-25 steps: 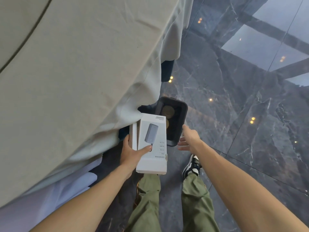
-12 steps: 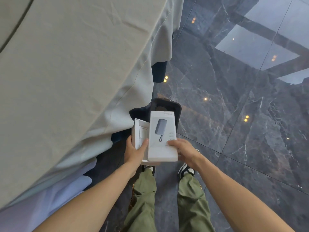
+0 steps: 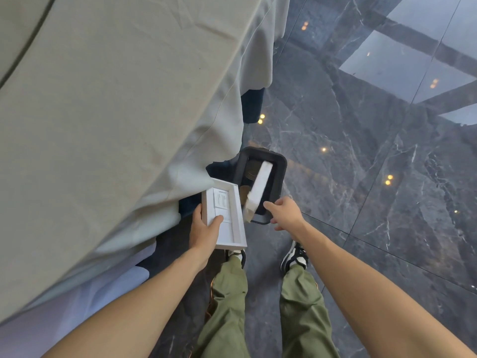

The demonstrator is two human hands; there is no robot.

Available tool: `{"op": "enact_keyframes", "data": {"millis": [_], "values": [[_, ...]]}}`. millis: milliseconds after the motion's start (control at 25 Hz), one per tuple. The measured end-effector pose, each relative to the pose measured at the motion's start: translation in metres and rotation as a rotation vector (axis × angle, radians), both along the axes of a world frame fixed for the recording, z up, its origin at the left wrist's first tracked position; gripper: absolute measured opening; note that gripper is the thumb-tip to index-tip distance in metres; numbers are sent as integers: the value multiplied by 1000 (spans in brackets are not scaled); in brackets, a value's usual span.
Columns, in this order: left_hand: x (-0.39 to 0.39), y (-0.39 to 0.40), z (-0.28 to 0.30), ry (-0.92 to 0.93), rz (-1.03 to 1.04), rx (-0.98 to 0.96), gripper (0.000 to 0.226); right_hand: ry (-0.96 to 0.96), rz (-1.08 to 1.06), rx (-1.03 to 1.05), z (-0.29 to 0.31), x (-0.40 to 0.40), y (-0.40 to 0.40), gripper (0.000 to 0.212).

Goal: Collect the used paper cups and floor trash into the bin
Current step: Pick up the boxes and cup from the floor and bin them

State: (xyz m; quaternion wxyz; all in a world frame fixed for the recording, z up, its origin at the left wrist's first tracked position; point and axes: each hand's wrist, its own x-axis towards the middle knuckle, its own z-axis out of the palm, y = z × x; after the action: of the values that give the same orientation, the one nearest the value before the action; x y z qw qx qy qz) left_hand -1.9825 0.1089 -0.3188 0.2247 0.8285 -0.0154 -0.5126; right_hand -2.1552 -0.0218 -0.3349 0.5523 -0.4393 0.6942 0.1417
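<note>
A white box lid (image 3: pixel 259 188) stands tilted in the mouth of the black bin (image 3: pixel 281 166). Its long axis runs from about 7 o'clock at its near, lower end to about 1 o'clock at its far, upper end, and its narrow side edge faces the camera. The lid's near end sits at the bin's front rim; whether it rests on anything inside cannot be told. Brown round shapes, probably paper cups (image 3: pixel 251 171), lie deeper in the bin, to the lid's 10 o'clock.

The right hand (image 3: pixel 285 214) is just beside the lid's near end, at its 4 o'clock. Its fingers are spread loosely, thumb pointing at the lid, and they grip nothing; a small gap shows between thumb tip and lid.

At the lid's 8 o'clock the left hand (image 3: pixel 205 232) holds the white box tray (image 3: pixel 225 215), open side up. The thumb presses inside it while the fingers wrap underneath the left edge. The tray's long axis runs roughly 6 to 12 o'clock, leaning slightly left at the far end, which reaches the bin's near left corner.

A grey tablecloth (image 3: pixel 116 112) drapes down at 9 to 12 o'clock of the bin. Dark marble floor (image 3: pixel 374 164) spreads from 1 to 5 o'clock. Green trousers (image 3: pixel 227 306) and black-and-white shoes (image 3: pixel 295 257) are at 6 o'clock.
</note>
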Motion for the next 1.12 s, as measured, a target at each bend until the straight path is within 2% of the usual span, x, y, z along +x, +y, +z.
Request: {"op": "enact_keyframes", "data": {"millis": [120,240,320,520,640,680,760,840,960,1120], "values": [[-6,-9,3,30,14,-26,63,-78,-32,100,5,-3,13,46],[-12,-19,6,70,2,-47,62,-327,-151,365,14,-11,25,54],[-14,-24,4,99,-32,-56,61,-452,-231,467,16,-16,31,47],[-20,-30,0,182,-108,-63,54,-409,-333,434,-1,-32,37,35],[-26,-33,3,220,-103,-2,63,-361,-440,242,0,-34,33,25],[-28,-32,2,235,-95,20,68,-318,-450,140,3,-34,30,25],[-30,-30,-1,281,-115,38,65,-229,-412,-1,3,-33,25,30],[-34,-29,-2,328,-152,33,55,-124,-276,-88,3,-30,23,33],[-40,-31,-3,364,-177,5,48,58,81,-244,0,-20,23,43],[-42,-34,-7,368,-190,-16,45,81,135,-294,-8,-2,16,41]]}}
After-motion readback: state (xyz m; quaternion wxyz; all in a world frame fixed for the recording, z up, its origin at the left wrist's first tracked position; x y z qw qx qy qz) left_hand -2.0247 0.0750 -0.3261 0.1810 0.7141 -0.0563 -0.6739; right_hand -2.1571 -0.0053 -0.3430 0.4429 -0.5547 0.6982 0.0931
